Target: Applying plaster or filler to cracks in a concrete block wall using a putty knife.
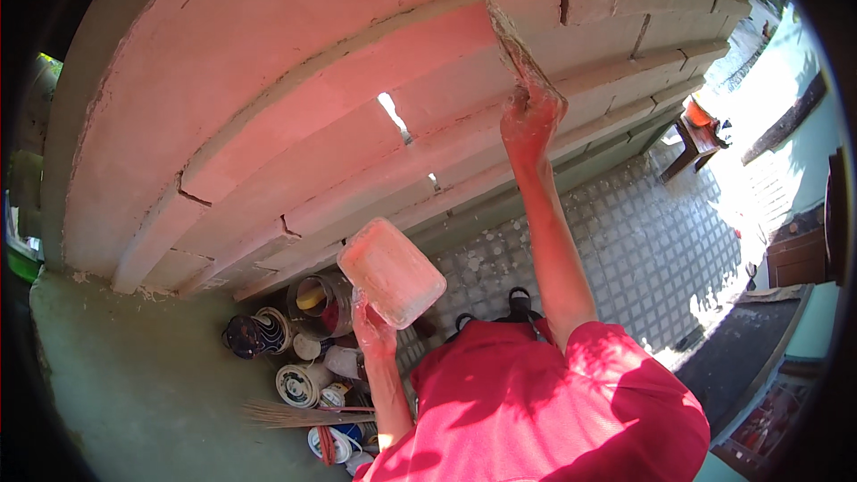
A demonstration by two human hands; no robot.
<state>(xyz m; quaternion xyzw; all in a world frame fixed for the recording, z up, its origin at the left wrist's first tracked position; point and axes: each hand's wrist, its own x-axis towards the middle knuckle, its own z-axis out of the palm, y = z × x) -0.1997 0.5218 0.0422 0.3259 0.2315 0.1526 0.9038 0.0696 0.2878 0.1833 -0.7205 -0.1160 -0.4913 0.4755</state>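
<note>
My left hand point(373, 332) grips the edge of a shallow rectangular plastic tub point(393, 270), pale and smeared inside, tilted toward me below the wall. Raised higher, my right hand point(533, 121) is closed round a flat, pale-crusted hand tool point(509, 38). It shows nearly edge-on, so I cannot tell whether it is a scraper or a brush. Its tip lies near the upper ledge of the stepped wall point(357, 45); whether it touches is unclear. Dark cracks and joints run across the ledges, and light shows through two gaps.
Below the tub on the left stand several buckets and cans point(303, 384) and a twig broom point(286, 413). Patterned tiles point(616, 223) cover the floor. A small wooden table point(687, 147) with an orange item stands at the far right. A dark surface point(741, 357) lies nearer on the right.
</note>
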